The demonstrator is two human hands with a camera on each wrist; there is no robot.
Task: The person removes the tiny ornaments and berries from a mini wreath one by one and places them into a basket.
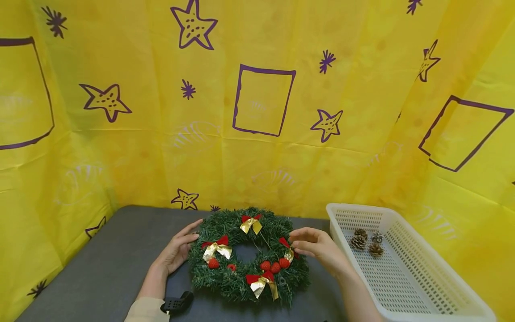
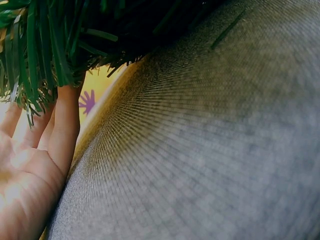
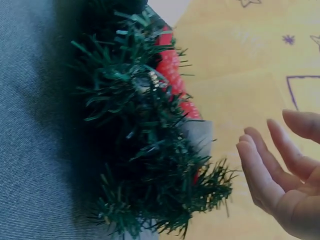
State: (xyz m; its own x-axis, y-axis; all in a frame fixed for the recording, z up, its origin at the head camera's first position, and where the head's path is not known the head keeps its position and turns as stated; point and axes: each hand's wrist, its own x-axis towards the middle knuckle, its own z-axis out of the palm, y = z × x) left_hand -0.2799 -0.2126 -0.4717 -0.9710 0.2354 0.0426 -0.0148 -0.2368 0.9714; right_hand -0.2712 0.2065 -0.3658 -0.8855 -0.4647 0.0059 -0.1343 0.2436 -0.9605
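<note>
A green wreath (image 1: 251,290) lies flat on the dark table, trimmed with several red and gold bows, one of them a bow (image 1: 217,248) on its left side. Red berries (image 1: 275,267) cluster at its lower right. My left hand (image 1: 179,248) rests at the wreath's left edge, its fingertips hidden under the needles in the left wrist view. On the other side, my right hand (image 1: 322,250) hovers by the right-hand bow (image 1: 289,250), fingers loosely bent. The right wrist view shows a gap between this hand (image 3: 285,175) and the greenery, with nothing in the fingers.
To the right stands a white plastic basket (image 1: 434,239) with several pine cones (image 1: 376,249) in it. The grey table (image 1: 116,250) reaches back to a yellow curtain (image 1: 257,170) printed with purple stars. A black band (image 1: 177,303) is on the left wrist.
</note>
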